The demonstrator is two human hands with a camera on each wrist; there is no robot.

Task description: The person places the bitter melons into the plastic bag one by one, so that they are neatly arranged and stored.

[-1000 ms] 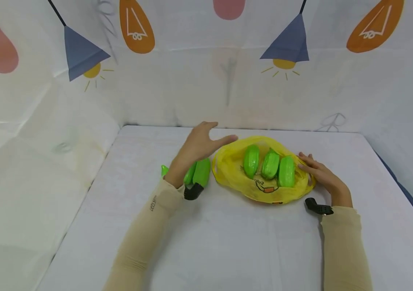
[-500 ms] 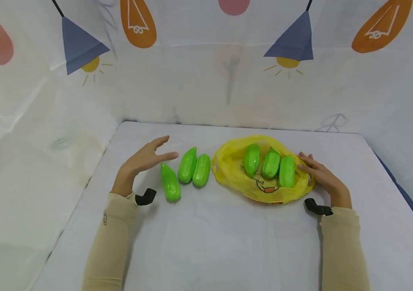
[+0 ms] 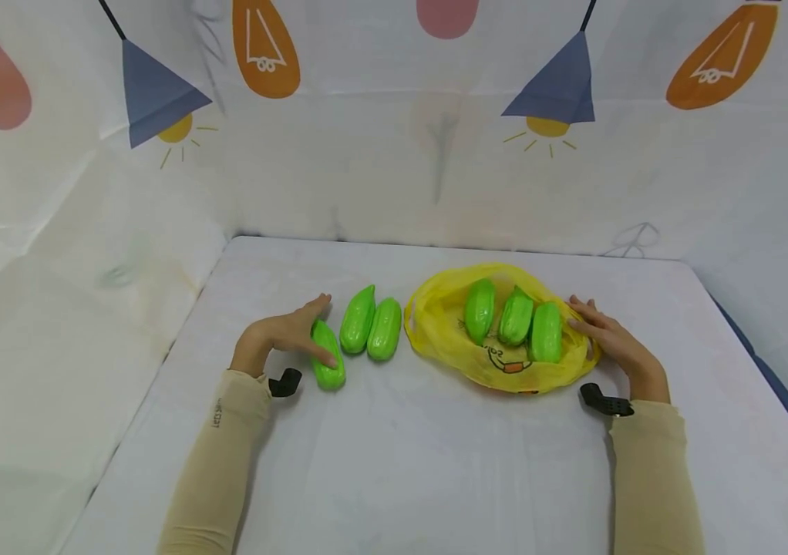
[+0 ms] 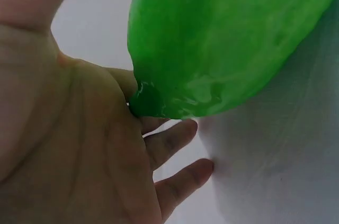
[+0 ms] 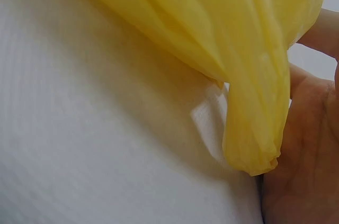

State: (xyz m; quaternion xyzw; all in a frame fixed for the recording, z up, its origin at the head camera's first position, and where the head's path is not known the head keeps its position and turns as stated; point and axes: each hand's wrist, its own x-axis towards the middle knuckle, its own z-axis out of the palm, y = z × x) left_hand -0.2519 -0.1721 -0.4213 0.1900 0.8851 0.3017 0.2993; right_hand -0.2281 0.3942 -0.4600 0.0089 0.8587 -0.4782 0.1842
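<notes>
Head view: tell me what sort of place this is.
Probably a staged tabletop set, not a kitchen. A white table is walled on three sides by a printed backdrop of cartoon lamps and bulbs. Glossy, toy-like green cucumbers lie beside a yellow bag, and both wrists wear cameras.

Left hand (image 3: pixel 290 333) curls, apparently gripping; right hand (image 3: pixel 609 339) lies flat, fingers extended.
</notes>
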